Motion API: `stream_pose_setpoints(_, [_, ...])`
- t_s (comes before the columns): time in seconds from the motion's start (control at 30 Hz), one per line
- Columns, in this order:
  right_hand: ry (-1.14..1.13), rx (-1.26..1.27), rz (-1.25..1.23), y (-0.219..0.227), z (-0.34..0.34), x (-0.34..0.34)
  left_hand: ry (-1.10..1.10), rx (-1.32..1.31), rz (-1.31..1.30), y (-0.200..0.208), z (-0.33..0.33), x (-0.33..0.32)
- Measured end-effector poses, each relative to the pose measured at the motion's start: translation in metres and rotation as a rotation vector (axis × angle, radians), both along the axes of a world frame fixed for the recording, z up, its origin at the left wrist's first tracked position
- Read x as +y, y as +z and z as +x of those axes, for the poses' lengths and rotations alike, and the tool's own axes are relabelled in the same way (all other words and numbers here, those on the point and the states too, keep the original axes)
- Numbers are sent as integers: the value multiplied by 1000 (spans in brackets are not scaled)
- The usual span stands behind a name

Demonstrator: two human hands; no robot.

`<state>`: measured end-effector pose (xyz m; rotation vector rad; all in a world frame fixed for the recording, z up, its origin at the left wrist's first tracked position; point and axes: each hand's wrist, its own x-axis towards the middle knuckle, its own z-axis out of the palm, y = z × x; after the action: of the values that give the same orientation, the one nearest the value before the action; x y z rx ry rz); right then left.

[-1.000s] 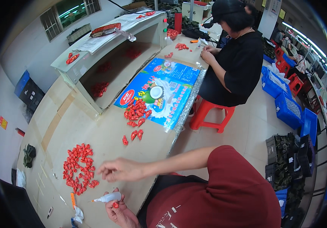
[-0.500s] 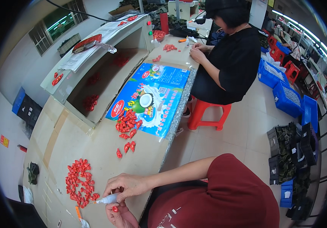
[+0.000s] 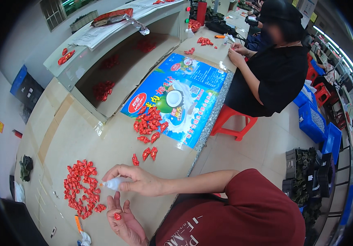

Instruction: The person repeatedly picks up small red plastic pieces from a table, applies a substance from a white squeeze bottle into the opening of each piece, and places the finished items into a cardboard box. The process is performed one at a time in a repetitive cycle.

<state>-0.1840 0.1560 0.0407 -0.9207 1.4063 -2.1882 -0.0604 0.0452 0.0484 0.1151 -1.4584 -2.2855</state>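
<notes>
My right hand (image 3: 141, 180) holds a small white squeeze bottle (image 3: 115, 183) with a narrow tip, tilted so that the tip points left toward the pile. Below it, my left hand (image 3: 128, 224) is turned palm up and has a small red, knobbly piece (image 3: 117, 216) at its thumb and finger; the other fingers are spread. Beside the bottle's tip lies a loose ring-shaped pile of similar red pieces (image 3: 78, 186) on the table (image 3: 111, 141). A few single red pieces (image 3: 146, 153) lie beyond my right hand, near a second heap (image 3: 148, 122).
A blue printed cardboard sheet (image 3: 193, 119) lies under part of the second heap. A grey box-like housing (image 3: 78, 78) holds more red pieces. An orange-handled tool (image 3: 79, 224) lies near me. At right, a co-worker in black (image 3: 275, 78) sits on a red stool (image 3: 236, 123).
My right hand has lifted the bottle away from the red piece in my left hand. The left hand's fingers have spread. The whole view has shifted a little.
</notes>
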Motion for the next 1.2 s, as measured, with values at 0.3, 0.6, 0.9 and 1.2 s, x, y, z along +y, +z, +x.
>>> stream_pose_setpoints(0.3, [23, -293, -120, -9, 11, 8, -174, -145, 56, -32, 24, -27])
stream_pose_setpoints(0.6, [-110, -216, -230, 13, 29, 20, -209, -52, 368, -5, 20, -1])
stream_pose_setpoints(0.9, [-166, -230, -79, 7, 25, 13, -102, -191, 515, -30, 19, -9])
stream_pose_setpoints(1.2, [-189, -198, -164, -19, 16, -16, -69, -214, 680, -45, 14, -34])
